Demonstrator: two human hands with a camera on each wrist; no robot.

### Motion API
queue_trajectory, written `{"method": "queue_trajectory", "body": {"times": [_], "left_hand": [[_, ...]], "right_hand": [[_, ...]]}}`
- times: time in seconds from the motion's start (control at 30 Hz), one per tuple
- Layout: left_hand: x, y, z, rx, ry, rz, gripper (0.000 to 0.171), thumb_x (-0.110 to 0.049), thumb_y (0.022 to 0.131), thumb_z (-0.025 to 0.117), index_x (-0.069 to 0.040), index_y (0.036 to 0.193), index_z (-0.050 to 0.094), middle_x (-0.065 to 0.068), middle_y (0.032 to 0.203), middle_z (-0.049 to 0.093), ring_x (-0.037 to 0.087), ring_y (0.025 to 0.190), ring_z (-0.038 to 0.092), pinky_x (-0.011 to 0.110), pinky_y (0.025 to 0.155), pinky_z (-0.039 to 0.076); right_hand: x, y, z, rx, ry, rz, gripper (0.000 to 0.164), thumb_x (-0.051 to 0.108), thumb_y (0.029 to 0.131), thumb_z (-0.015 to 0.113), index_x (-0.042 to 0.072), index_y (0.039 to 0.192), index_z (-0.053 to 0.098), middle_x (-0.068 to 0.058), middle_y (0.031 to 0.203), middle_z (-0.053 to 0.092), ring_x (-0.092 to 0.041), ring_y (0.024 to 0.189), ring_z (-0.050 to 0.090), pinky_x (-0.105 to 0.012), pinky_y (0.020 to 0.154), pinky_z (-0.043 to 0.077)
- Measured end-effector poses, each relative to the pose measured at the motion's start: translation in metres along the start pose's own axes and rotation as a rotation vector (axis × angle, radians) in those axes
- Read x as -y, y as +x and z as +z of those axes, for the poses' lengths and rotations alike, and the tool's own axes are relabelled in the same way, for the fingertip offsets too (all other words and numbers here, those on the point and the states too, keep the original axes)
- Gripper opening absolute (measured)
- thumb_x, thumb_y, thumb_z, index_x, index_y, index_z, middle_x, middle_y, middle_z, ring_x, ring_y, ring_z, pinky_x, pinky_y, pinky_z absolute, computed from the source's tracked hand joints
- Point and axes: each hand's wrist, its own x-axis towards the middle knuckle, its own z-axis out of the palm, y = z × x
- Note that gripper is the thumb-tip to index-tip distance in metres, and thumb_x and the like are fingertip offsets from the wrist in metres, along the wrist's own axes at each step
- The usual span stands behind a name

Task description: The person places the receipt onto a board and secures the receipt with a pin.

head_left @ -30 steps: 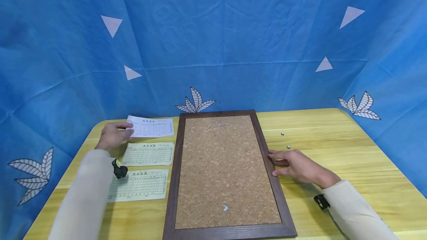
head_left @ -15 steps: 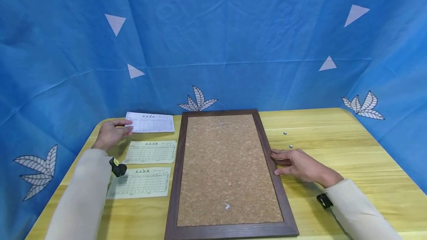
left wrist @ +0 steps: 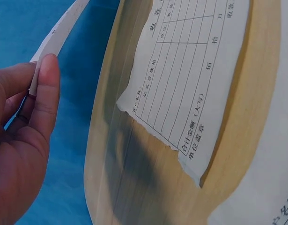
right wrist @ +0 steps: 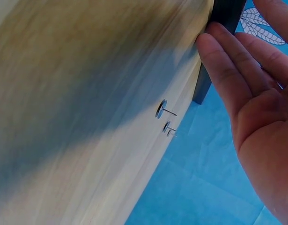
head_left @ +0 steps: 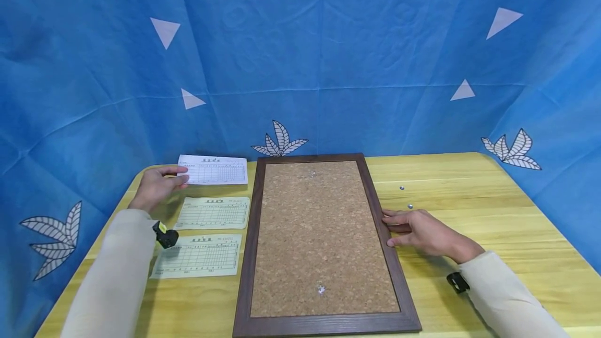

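Note:
My left hand pinches the left end of a white receipt slip between thumb and fingers. In the left wrist view the slip is raised off the table, seen nearly edge-on. Two pale green receipt slips lie below it, left of the cork board. That board lies flat in a dark brown wooden frame. My right hand touches the frame's right side with extended fingertips; the right wrist view shows the fingers against the dark edge.
Thumbtacks lie points up on the wooden table, right of the board. Small shiny spots show on the cork near its top and bottom. A blue patterned cloth hangs behind the table.
The left hand has brought the white slip slightly up toward the back and straightened its tilt. The right hand stays at the frame; the whole view has shifted a little.

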Motion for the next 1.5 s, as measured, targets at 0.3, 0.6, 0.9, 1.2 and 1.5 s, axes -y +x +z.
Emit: {"method": "queue_trajectory", "body": {"times": [0.3,0.6,0.9,1.2,1.5], "left_hand": [[-0.004,0.003,0.006,0.024,-0.005,0.01,0.043,-0.021,0.099,0.064,0.002,0.135,0.058,0.025,0.138,0.052,0.012,0.095,0.068,0.039,0.094,0.051],[0.047,0.055,0.009,-0.038,-0.04,0.053,0.04,-0.026,0.096,0.069,-0.006,0.129,0.063,0.016,0.132,0.057,0.018,0.095,0.071,0.037,0.088,0.054],[0.015,0.028,0.014,-0.027,-0.069,0.033,0.037,-0.018,0.097,0.066,-0.001,0.13,0.062,0.02,0.135,0.054,0.011,0.091,0.07,0.025,0.081,0.055],[-0.019,-0.003,0.019,0.044,-0.067,0.041,0.039,-0.014,0.102,0.059,0.005,0.136,0.055,0.023,0.137,0.052,0.001,0.087,0.067,0.038,0.096,0.051],[-0.019,-0.001,0.023,0.049,-0.087,0.042,0.041,-0.014,0.101,0.06,0.004,0.138,0.054,0.023,0.137,0.05,-0.001,0.085,0.065,0.041,0.097,0.049]], "right_hand": [[-0.001,0.0,0.0,0.004,0.0,0.023,0.053,0.018,0.088,0.076,-0.013,0.128,0.059,-0.03,0.144,0.045,-0.047,0.125,0.051,-0.041,0.088,0.053],[0.0,0.0,0.0,-0.011,-0.035,0.016,0.052,0.017,0.087,0.078,-0.013,0.126,0.061,-0.028,0.143,0.048,-0.047,0.128,0.048,-0.045,0.091,0.05],[0.002,0.005,-0.002,-0.018,-0.052,0.046,0.052,0.019,0.087,0.079,-0.012,0.125,0.062,-0.029,0.142,0.048,-0.045,0.124,0.053,-0.043,0.09,0.052],[0.005,0.014,-0.005,-0.087,-0.092,0.095,0.056,0.024,0.091,0.075,-0.01,0.133,0.057,-0.03,0.144,0.046,-0.044,0.121,0.055,-0.049,0.093,0.05],[0.008,0.025,-0.007,-0.144,-0.036,0.099,0.061,0.027,0.094,0.071,-0.006,0.141,0.051,-0.026,0.143,0.05,-0.046,0.121,0.056,-0.054,0.097,0.047]]}}
